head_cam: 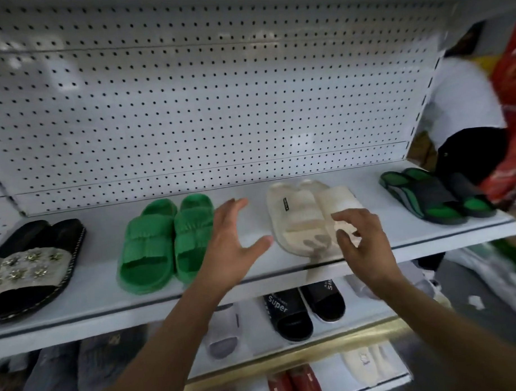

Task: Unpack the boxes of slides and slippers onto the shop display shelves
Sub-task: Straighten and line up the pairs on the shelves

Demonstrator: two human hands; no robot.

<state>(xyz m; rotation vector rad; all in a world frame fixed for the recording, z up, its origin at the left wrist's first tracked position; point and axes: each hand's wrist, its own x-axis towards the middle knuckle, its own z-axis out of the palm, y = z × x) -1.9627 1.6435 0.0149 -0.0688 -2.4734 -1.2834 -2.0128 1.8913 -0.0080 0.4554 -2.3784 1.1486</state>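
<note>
Slides fill the white shelf (283,277). The cream pair (304,214) lies there, right of the green pair (165,242). My left hand (232,243) hovers spread between both pairs, holding nothing. My right hand (360,238), fingers loosely curled, hovers over the cream pair's front; contact unclear.

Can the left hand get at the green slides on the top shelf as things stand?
Probably yes. The left hand is open, holds nothing, and hovers right beside the green slides, with nothing between them on the shelf.
</note>
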